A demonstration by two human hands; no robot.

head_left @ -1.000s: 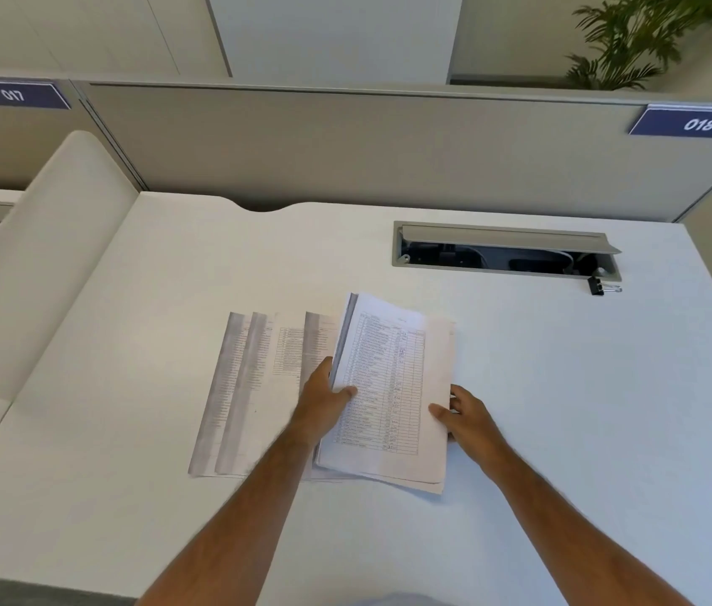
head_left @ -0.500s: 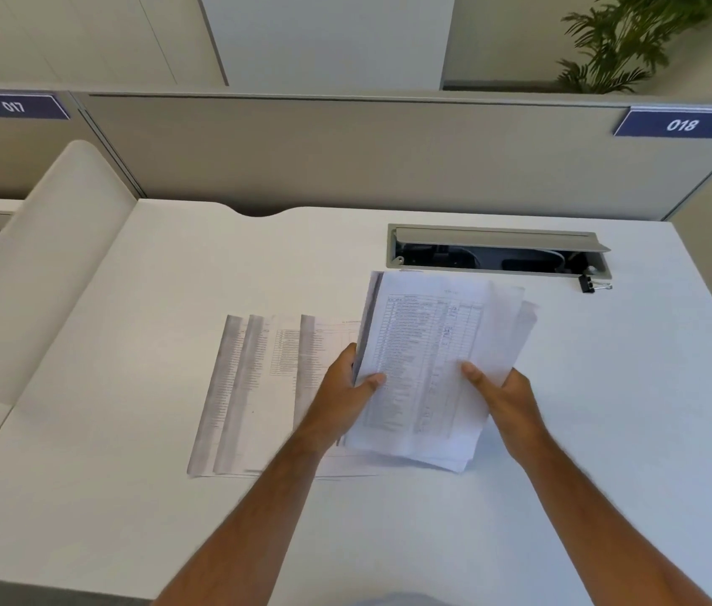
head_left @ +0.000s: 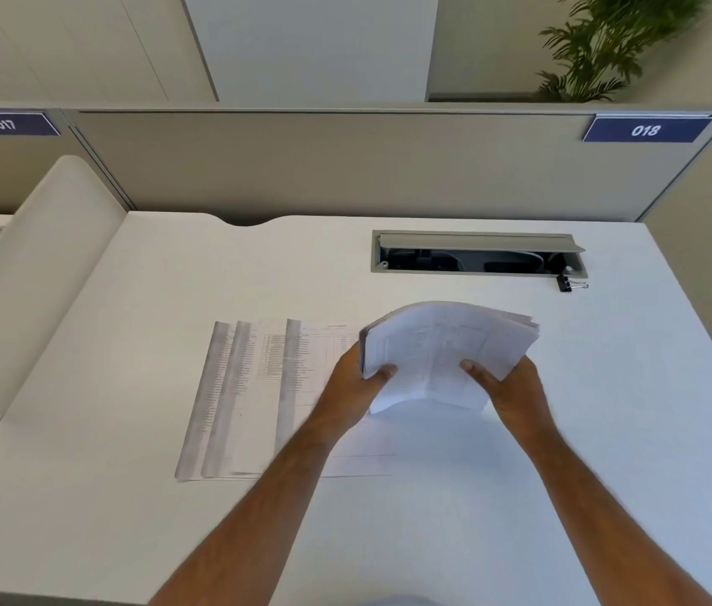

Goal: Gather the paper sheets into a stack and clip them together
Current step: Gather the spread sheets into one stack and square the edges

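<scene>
Above the counter [head_left: 607, 430], left hand [head_left: 356, 382] and right hand [head_left: 513, 387] clamp a floppy paper bundle [head_left: 441, 347] by its side edges; light, slippery.

Single head-worn view, wide-angle, looking forward and down.

Looks from above the near edge of the tabletop [head_left: 607, 430], close over both forearms, facing the partition [head_left: 345, 168] at the far side.

A blue sign [head_left: 647, 129] at the far right, on top of the grey wall behind the counter, says "018" in white. Another blue sign [head_left: 6, 124] at the far left says "017". The papers have printed lines, but they are too small to read.
</scene>
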